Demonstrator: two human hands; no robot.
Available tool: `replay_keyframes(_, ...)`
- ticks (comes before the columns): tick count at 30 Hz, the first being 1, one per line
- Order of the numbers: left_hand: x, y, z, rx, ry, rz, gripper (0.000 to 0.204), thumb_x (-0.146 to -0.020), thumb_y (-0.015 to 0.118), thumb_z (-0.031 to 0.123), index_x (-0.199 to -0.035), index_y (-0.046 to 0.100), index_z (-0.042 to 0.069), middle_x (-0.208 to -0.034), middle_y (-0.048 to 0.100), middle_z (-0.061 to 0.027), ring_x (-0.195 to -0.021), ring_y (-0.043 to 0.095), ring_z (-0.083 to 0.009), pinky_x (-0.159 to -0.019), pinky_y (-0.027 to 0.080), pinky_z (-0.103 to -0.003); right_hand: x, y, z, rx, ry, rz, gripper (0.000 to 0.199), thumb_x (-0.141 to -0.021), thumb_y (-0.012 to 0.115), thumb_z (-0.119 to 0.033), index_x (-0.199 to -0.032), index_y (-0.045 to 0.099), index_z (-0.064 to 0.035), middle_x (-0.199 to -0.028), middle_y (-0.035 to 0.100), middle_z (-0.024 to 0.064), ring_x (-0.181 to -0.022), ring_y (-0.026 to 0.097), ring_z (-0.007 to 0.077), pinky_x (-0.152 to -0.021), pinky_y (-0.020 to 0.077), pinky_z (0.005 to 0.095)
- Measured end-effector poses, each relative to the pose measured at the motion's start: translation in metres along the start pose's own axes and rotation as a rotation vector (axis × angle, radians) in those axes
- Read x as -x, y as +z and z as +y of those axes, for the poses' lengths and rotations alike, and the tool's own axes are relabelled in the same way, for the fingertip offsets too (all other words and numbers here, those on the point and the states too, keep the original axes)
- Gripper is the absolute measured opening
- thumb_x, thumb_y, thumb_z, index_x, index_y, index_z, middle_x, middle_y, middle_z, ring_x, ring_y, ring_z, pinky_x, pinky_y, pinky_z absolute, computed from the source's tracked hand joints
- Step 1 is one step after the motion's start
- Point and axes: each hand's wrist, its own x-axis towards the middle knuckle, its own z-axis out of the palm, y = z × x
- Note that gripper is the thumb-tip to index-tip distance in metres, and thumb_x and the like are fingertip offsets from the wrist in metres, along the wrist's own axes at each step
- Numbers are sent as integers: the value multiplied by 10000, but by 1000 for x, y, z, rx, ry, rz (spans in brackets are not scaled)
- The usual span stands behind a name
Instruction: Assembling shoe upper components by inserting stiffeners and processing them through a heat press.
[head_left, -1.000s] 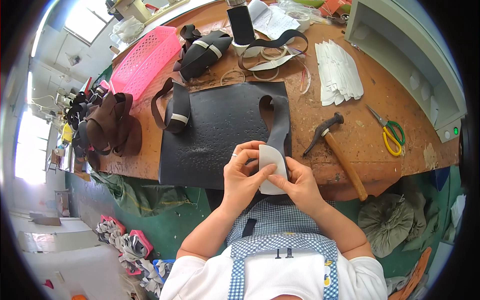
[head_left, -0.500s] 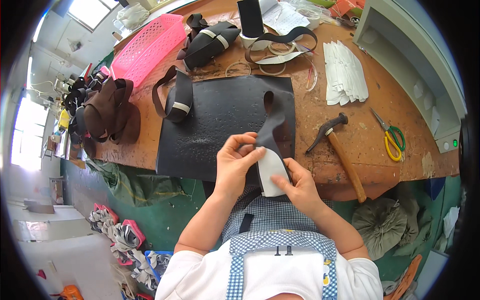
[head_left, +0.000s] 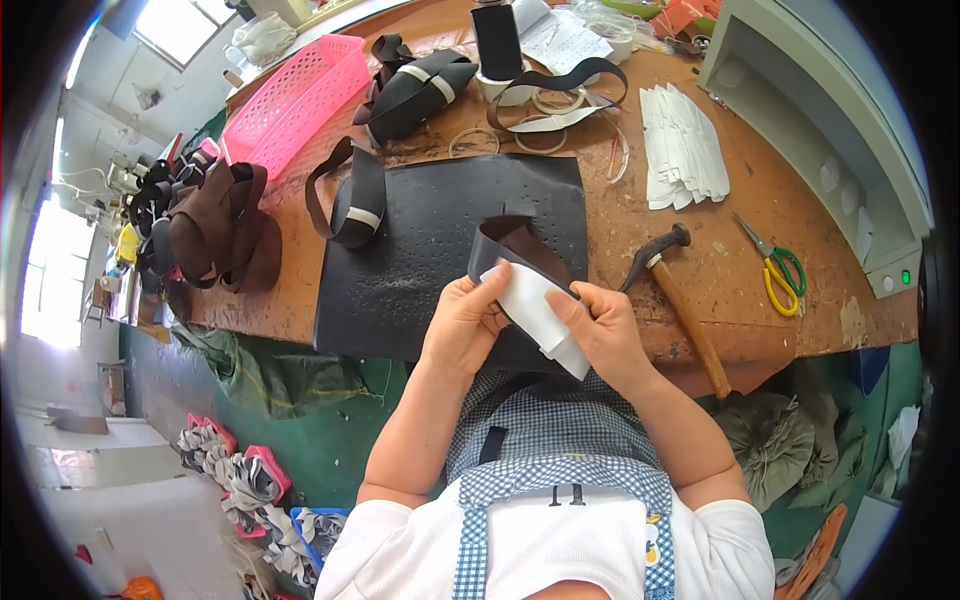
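Both hands grip a dark strip of leather-like material with a white backing piece lying along it. My left hand is closed on the piece's left edge, thumb on the white face. On the right edge, my right hand pinches it, thumb across the white and fingers behind. The strip's far end curls over in a loop, showing a brown inner side. Beneath it lies a black pitted mat on the workbench. Right of the mat rests a hammer with a wooden handle.
Scissors with yellow and green handles lie at the right, below a stack of white pieces. A black strip bundle sits at the mat's left edge. Farther left are brown strips and a pink basket. A grey cabinet borders the right.
The held strip has tilted, its white lower end swinging right. Its far end has curled closer. My left thumb has moved up and left along the white piece, and my right hand has risen slightly.
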Motion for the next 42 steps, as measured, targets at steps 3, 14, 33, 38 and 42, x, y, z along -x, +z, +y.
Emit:
replay_keyframes(3,0,12,0,-53,1,-62,362,-991,536,317,-1037,630,-30,-939,697,-118,-844,687,-195,-770,573,-323,-8,4,-9,-205,42,82,400,-968,602,-295,-669,561,-31,-583,526,-43,-548,454,-2,-444,344,202)
replay_keyframes(14,20,20,-11,-203,-10,-211,249,-865,694,44,-1094,645,-41,-986,696,-113,-880,670,-176,-834,539,-317,-24,6,1,-335,3,138,423,-989,558,-324,-698,590,-19,-578,528,-37,-522,435,16,-437,328,227)
replay_keyframes(33,36,-4,-2,50,173,55,171,-908,665,121,-1012,631,-11,-925,679,-73,-852,659,-154,-787,540,-298,-32,42,-14,-74,-164,-102,472,-1001,520,-350,-715,618,11,-564,553,27,-534,500,44,-460,389,254)
replay_keyframes(38,26,-14,9,171,194,267,149,-903,685,202,-929,632,65,-903,682,-50,-820,665,-154,-758,539,-293,-29,40,-7,210,-237,-170,422,-963,602,-286,-669,549,12,-537,484,8,-522,415,21,-428,343,259)
replay_keyframes(42,21,-34,23,197,210,260,208,-885,705,222,-960,623,46,-918,687,-77,-849,686,-204,-805,561,-338,-19,31,-10,108,-139,-197,398,-960,612,-279,-694,527,5,-564,450,-12,-550,389,17,-441,334,245)
